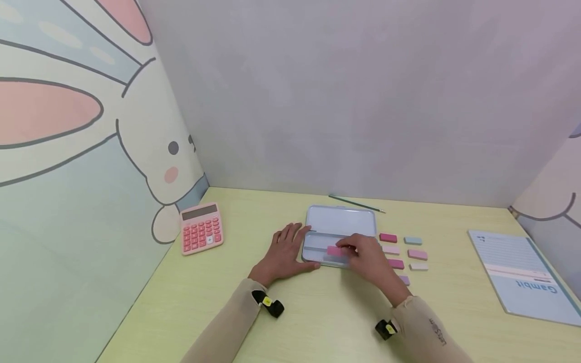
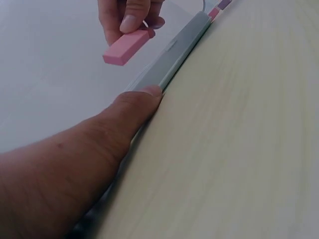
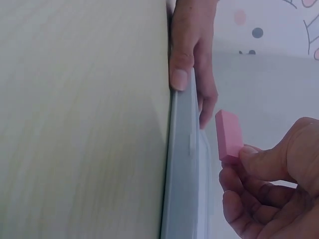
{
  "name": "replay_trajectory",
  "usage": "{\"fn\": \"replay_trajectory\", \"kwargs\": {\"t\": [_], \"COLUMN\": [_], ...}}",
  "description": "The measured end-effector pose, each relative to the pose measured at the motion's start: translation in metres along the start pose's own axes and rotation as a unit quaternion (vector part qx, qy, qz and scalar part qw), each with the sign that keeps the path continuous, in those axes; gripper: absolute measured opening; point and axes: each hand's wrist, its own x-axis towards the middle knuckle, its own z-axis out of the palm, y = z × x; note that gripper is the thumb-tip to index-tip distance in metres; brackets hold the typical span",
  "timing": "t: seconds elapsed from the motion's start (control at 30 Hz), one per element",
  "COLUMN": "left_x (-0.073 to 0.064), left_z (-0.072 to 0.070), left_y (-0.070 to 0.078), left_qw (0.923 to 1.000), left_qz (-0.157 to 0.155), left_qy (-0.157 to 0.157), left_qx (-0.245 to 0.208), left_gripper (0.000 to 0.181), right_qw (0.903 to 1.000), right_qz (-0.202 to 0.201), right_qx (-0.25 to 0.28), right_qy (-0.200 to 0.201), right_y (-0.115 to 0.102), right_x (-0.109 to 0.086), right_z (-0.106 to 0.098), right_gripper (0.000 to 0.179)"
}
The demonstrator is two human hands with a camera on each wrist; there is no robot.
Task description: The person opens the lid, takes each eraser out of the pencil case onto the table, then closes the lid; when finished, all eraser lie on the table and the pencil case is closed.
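A pink eraser (image 3: 229, 134) is pinched by one end between the thumb and fingers of my right hand (image 1: 369, 257). In the head view it overlaps the lower tray of a pale blue metal pencil case (image 1: 340, 220), whose lid lies folded back. My left hand (image 1: 286, 254) rests at the case's left side with the fingers spread. Its thumb (image 2: 142, 97) lies against the near edge of the case. To the right, partly behind my right hand, several block erasers (image 1: 417, 254) in pinks, blue, lilac and white lie in two columns.
Behind the case lies a dark green pencil (image 1: 356, 203). A pink calculator (image 1: 201, 228) sits at the left, near the table's edge. On the far right is a notepad (image 1: 522, 277). A grey wall (image 1: 354, 101) borders the table's back.
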Motion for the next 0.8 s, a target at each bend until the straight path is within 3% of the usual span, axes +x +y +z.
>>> {"fn": "replay_trajectory", "kwargs": {"t": [0.4,0.8], "left_x": [-0.001,-0.002], "left_z": [-0.001,-0.001], "left_y": [-0.001,0.000], "left_qw": [0.9999,0.9999], "left_qz": [-0.002,0.000], "left_qy": [-0.008,-0.004], "left_qx": [-0.008,-0.012], "left_gripper": [0.107,0.106], "right_qw": [0.9990,0.9923], "right_qz": [0.044,0.104], "right_qx": [-0.002,-0.067], "right_qy": [0.010,-0.004], "right_y": [0.035,0.074], "right_x": [-0.042,-0.078], "right_z": [-0.050,-0.084], "right_gripper": [0.021,0.019]}}
